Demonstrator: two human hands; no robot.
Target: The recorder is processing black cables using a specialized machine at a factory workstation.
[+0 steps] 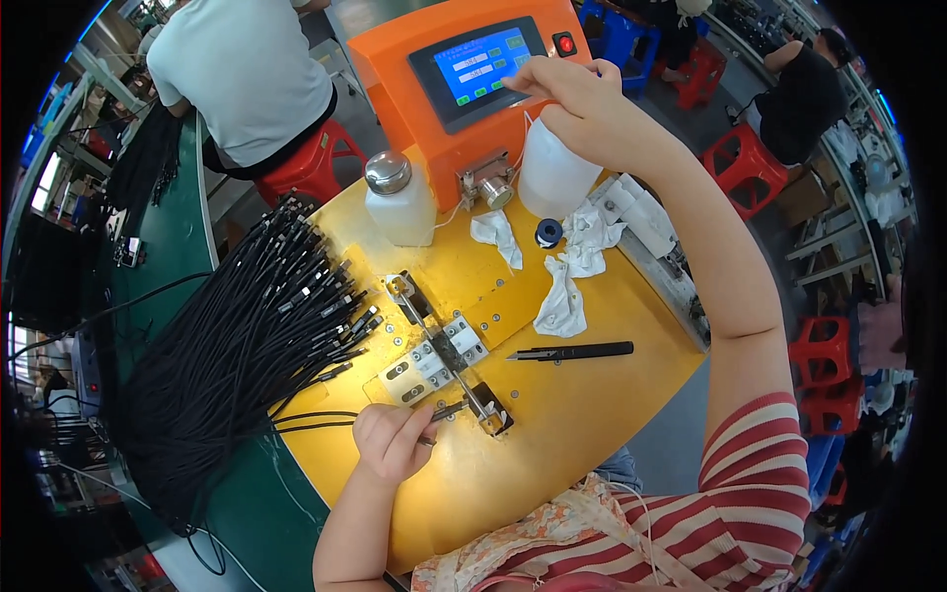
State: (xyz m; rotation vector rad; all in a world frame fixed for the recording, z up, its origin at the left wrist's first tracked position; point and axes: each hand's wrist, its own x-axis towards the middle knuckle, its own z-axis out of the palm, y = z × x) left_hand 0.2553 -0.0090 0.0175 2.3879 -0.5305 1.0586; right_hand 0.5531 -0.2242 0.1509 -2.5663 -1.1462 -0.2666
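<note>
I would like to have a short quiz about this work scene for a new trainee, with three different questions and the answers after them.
1. Which hand holds a black cable end?
2. True or false: the slim black tool lies on the yellow plate.
3. Fill the gap: the right hand is at the lit ____ of the orange machine.

Key:
1. The left hand.
2. True.
3. Screen.

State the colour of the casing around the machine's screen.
The casing is orange; it shows best in the head view.
</note>
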